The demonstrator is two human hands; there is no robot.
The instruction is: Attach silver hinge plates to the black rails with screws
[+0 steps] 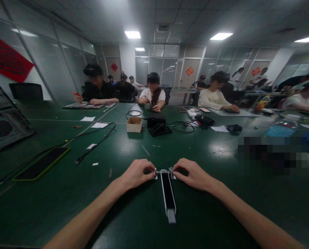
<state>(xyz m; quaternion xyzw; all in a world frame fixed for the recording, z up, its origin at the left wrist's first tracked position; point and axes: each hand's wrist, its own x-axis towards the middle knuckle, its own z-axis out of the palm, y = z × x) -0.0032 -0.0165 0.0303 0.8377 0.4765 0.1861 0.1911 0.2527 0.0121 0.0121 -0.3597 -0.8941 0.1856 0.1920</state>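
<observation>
A long, narrow device [167,192] with a black face and a pale rim lies on the green table [128,214], a grey tab at its near end. A short metal crosspiece with small silver brackets spans its far end. My left hand [140,173] pinches the left bracket [155,175] between thumb and fingers. On the other side, the right bracket [173,175] is pinched by my right hand [190,173]. Fingertips partly cover both brackets.
Farther back stand a small open box [134,125] and a black device [156,121] with cables. A phone [42,164] and a cable [92,150] lie left. A bottle [282,127] is at the right. Several people sit across the table.
</observation>
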